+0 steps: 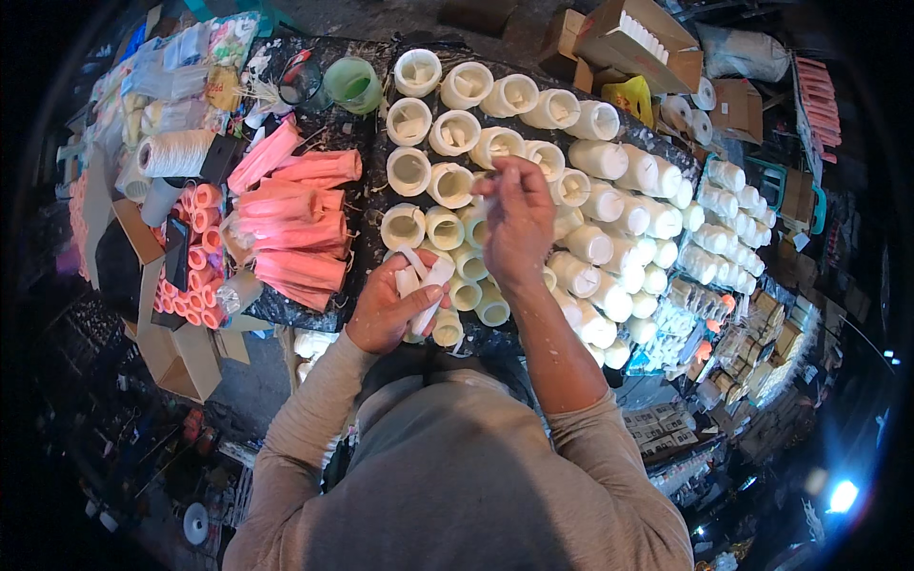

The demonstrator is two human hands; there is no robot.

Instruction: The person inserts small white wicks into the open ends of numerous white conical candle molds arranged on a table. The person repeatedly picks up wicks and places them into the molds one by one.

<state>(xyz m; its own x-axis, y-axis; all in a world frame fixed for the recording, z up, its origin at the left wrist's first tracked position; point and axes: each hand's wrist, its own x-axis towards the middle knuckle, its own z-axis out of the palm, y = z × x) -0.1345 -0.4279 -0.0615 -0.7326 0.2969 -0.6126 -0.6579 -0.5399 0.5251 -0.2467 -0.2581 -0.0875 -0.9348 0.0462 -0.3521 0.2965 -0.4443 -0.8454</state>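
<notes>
My left hand (383, 309) is closed around several flat white strips (434, 282), which fan out past the thumb in front of the near rows. My right hand (520, 224) hangs over the middle of the rows, with its fingers pinched together. What they hold, if anything, is too small to make out. Below and around both hands stand hollow cream cylinders (407, 172), open at the top, on a black-covered table. Several of the far ones have pale flat pieces (455, 134) inside. To the right lie filled cream candles (591, 245) with wicks showing.
Left of the rows lies a pile of pink ribbed candles (290, 219), with a box of pink tubes (201, 249) beside it. A green cup (352, 86) and a white thread spool (176, 153) stand at far left. Cardboard boxes (657, 43) sit at the far right.
</notes>
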